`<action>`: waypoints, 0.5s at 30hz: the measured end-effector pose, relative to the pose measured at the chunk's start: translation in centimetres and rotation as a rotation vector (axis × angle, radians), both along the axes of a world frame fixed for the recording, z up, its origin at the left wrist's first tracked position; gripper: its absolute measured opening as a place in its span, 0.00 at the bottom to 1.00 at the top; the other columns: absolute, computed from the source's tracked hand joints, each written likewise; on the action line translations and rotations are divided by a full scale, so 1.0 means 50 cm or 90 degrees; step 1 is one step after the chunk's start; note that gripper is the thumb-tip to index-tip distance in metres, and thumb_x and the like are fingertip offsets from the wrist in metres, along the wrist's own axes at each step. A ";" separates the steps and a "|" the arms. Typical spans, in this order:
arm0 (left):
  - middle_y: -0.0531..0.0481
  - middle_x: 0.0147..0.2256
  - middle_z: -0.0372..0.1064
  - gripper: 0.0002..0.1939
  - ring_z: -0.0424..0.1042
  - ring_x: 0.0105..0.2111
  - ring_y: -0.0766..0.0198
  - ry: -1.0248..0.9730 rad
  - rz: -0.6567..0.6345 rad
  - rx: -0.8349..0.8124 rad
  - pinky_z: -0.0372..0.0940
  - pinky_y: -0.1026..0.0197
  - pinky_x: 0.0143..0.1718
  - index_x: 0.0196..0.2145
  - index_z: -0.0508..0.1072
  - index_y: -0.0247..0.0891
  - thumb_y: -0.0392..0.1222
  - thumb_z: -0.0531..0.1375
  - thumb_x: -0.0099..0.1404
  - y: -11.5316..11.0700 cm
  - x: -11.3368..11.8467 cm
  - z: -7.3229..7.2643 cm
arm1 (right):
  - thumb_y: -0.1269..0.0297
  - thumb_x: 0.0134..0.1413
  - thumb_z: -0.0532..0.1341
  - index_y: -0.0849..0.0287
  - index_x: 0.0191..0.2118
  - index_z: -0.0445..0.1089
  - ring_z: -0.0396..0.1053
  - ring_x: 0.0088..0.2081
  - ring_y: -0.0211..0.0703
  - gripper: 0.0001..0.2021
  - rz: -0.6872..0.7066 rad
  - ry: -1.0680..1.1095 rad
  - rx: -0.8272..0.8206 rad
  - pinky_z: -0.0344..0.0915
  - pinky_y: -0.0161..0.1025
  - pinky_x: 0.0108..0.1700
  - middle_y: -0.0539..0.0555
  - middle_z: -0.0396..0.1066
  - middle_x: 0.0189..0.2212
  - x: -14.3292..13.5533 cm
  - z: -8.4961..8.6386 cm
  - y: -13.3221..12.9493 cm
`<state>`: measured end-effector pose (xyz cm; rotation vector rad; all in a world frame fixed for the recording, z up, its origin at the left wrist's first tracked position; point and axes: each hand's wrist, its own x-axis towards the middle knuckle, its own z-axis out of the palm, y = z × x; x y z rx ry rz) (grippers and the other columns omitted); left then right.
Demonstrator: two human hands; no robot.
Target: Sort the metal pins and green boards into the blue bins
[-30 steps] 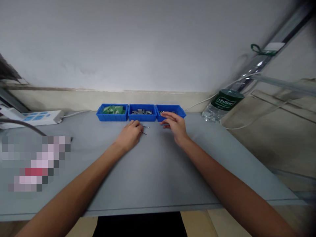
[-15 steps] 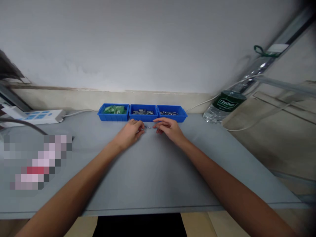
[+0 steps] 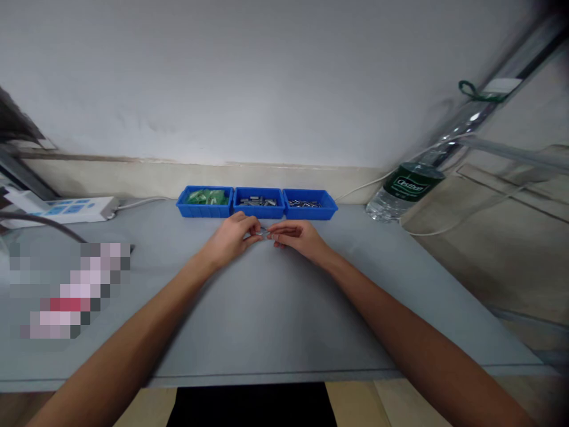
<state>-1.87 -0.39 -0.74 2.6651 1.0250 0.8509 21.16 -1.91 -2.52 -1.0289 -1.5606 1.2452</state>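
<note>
Low over the table, my left hand pinches a small, shiny metal part between thumb and fingers. My right hand meets it from the other side, its thumb and fingertips closed at the part's right end. The part is thin and mostly covered by fingertips, so its exact kind does not show. Just behind the hands three blue bins stand in a row. Green packets fill the left bin, short grey metal pieces lie in the middle bin, and thin metal pins in the right bin.
A large water bottle with a green label leans at the table's back right, beside a white cable and a metal frame. At the left are a white power strip and a pixelated pinkish object. A wall rises behind the bins.
My right hand has moved a little left and down, and its fingers have closed in at the metal part. The left hand stays nearly in place, holding the part.
</note>
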 end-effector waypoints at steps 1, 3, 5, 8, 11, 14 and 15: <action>0.48 0.35 0.75 0.07 0.72 0.40 0.59 -0.002 -0.002 0.005 0.68 0.59 0.42 0.37 0.72 0.39 0.44 0.62 0.72 -0.001 0.001 0.000 | 0.55 0.45 0.74 0.54 0.39 0.83 0.75 0.31 0.41 0.15 0.002 0.002 -0.004 0.72 0.40 0.37 0.54 0.82 0.35 0.000 0.002 -0.001; 0.49 0.35 0.74 0.07 0.72 0.40 0.59 -0.007 -0.005 0.015 0.68 0.59 0.41 0.36 0.72 0.39 0.43 0.63 0.72 -0.001 0.001 -0.001 | 0.54 0.45 0.74 0.54 0.40 0.83 0.74 0.31 0.40 0.15 0.002 0.009 -0.010 0.71 0.39 0.37 0.54 0.82 0.34 -0.001 0.005 -0.003; 0.49 0.35 0.74 0.07 0.72 0.39 0.60 -0.012 -0.007 0.025 0.67 0.60 0.41 0.36 0.72 0.39 0.42 0.64 0.71 0.001 0.001 -0.004 | 0.54 0.45 0.74 0.53 0.41 0.83 0.74 0.31 0.40 0.16 0.002 0.018 -0.019 0.71 0.39 0.36 0.54 0.82 0.35 -0.001 0.009 -0.006; 0.49 0.34 0.74 0.06 0.71 0.38 0.59 -0.017 -0.004 0.034 0.67 0.60 0.41 0.36 0.72 0.39 0.41 0.64 0.70 0.004 0.001 -0.009 | 0.56 0.45 0.74 0.54 0.41 0.83 0.74 0.31 0.40 0.15 -0.001 0.029 -0.032 0.70 0.38 0.36 0.54 0.82 0.34 -0.002 0.013 -0.008; 0.48 0.35 0.75 0.08 0.72 0.40 0.57 -0.010 0.009 0.025 0.68 0.58 0.42 0.39 0.74 0.39 0.45 0.65 0.70 0.004 0.002 -0.011 | 0.57 0.46 0.72 0.54 0.38 0.83 0.73 0.30 0.40 0.13 -0.017 0.027 -0.035 0.69 0.38 0.35 0.54 0.82 0.33 -0.003 0.015 -0.008; 0.43 0.43 0.77 0.15 0.71 0.46 0.52 0.027 0.029 0.023 0.69 0.51 0.49 0.49 0.75 0.37 0.50 0.63 0.72 0.000 0.005 -0.015 | 0.57 0.46 0.71 0.54 0.37 0.83 0.73 0.30 0.40 0.12 -0.083 0.041 -0.028 0.70 0.39 0.36 0.54 0.82 0.34 -0.001 0.016 -0.003; 0.40 0.47 0.77 0.18 0.71 0.50 0.50 0.047 0.030 0.027 0.68 0.48 0.53 0.53 0.74 0.35 0.51 0.60 0.73 -0.002 0.007 -0.018 | 0.57 0.46 0.70 0.55 0.37 0.82 0.72 0.30 0.40 0.12 -0.120 0.052 -0.022 0.70 0.40 0.36 0.55 0.82 0.35 0.001 0.016 0.000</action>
